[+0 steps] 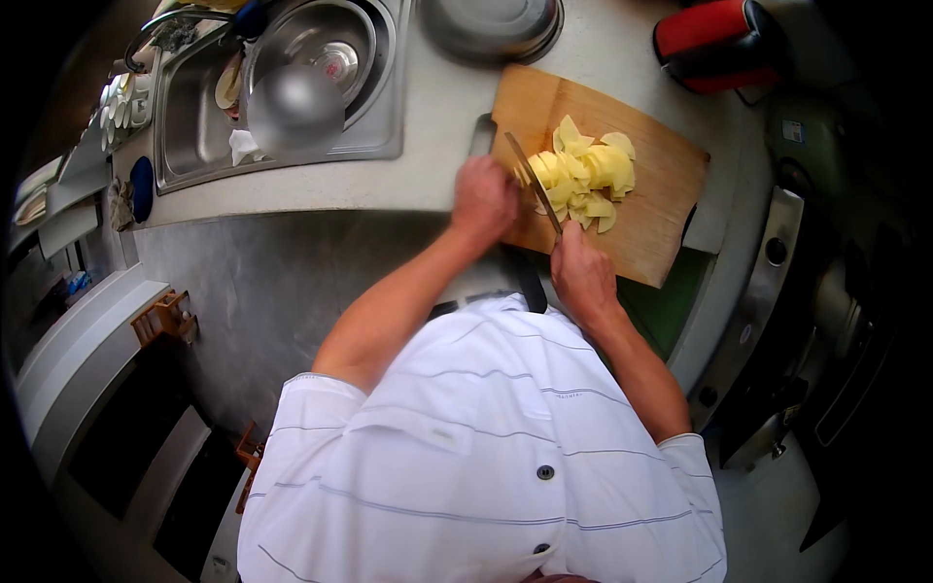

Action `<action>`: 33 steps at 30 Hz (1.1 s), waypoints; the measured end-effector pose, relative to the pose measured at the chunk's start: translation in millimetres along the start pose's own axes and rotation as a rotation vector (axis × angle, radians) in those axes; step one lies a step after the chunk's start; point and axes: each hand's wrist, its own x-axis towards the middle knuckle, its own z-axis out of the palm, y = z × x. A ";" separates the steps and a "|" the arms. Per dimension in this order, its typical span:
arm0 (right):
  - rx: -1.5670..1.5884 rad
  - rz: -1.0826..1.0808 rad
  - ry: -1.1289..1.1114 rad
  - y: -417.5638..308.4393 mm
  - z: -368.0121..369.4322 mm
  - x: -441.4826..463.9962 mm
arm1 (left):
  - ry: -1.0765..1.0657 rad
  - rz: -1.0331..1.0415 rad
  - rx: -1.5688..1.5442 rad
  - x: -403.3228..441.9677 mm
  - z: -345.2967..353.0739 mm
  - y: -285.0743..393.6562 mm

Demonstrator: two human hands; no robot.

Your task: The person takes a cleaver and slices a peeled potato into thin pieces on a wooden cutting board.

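Note:
My right hand [583, 274] is closed around the handle of a kitchen knife [536, 185]. Its narrow blade slants up and left across the cutting board [661, 204], at the left edge of a heap of pale yellow potato slices [588, 173]. Just left of the blade is my left hand [486, 199], with its fingers curled in. A little yellow potato shows between its fingertips and the knife, and the fingers seem to press on it. The fingertips themselves are partly hidden. Most slices lie overlapped and fanned out to the blade's right.
A steel sink [197, 121] with a metal basin [364, 53] in it is at the upper left. Behind the board sits a round metal pan [491, 24]. A red and black kettle [719, 44] stands at the back right, and a stove front [773, 253] runs along the right.

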 end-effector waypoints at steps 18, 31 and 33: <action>-0.371 -0.156 0.147 20.3 -62.5 -20.6 | -0.167 0.361 -0.068 29.7 -86.4 77.3; -0.454 -0.358 0.207 29.9 -83.1 -20.4 | -0.653 0.380 -0.055 77.2 -64.3 72.7; -0.460 -0.375 0.206 30.5 -83.8 -18.6 | -0.654 0.350 0.015 82.6 -51.9 74.0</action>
